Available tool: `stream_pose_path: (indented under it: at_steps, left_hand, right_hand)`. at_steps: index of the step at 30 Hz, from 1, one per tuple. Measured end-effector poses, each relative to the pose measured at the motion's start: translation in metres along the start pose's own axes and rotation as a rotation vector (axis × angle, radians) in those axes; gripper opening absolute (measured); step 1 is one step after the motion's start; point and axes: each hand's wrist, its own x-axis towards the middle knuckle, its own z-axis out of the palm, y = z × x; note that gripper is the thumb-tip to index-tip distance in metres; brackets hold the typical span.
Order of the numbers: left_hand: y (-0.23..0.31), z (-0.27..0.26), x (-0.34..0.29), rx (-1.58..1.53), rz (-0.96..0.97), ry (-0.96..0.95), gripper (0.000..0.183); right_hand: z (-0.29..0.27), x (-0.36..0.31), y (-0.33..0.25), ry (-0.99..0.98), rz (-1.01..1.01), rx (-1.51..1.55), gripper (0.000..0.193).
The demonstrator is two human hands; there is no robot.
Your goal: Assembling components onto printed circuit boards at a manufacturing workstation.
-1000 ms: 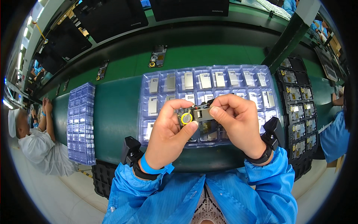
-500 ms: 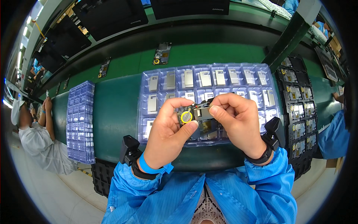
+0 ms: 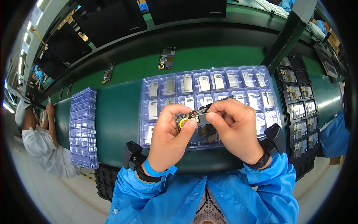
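Over the near part of a clear plastic tray (image 3: 143, 130), my left hand (image 3: 167, 140) is closed on a small dark circuit board (image 3: 201, 111). A round yellow-rimmed part (image 3: 182, 123) shows beside the left thumb. My right hand (image 3: 238, 130) pinches a thin silvery metal plate (image 3: 202, 114) against the board's right side, its thumb and forefinger near the board edge. The board is tilted, and the fingers hide part of it. Silvery rectangular plates (image 3: 203, 83) lie in the tray's compartments.
Left stands a stack of clear trays (image 3: 82, 128). A black tray (image 3: 298, 112) with several boards is at the right. Another board (image 3: 166, 58) lies on the green strip behind, below dark monitors (image 3: 186, 11). A green post (image 3: 285, 41) rises at back right. A co-worker (image 3: 44, 138) sits far left.
The board and metal plate have tilted in my hands, so the plate now appears nearly edge-on. Both hands stay closed in about the same place. The view has shifted slightly.
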Motion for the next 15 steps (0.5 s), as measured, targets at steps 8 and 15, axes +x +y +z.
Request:
stream_pose_path:
  at_steps: [8,15]
  left_hand:
    - [-0.0022,0.0038,-0.0025,0.069,0.083,0.039,0.023]
    - [-0.0019,0.0047,-0.0027,0.049,0.116,0.045,0.023]
  right_hand:
    - [0.0012,-0.0044,-0.003,0.09,-0.136,-0.17,0.008]
    - [-0.0015,-0.0052,-0.002,0.154,-0.255,-0.326,0.015]
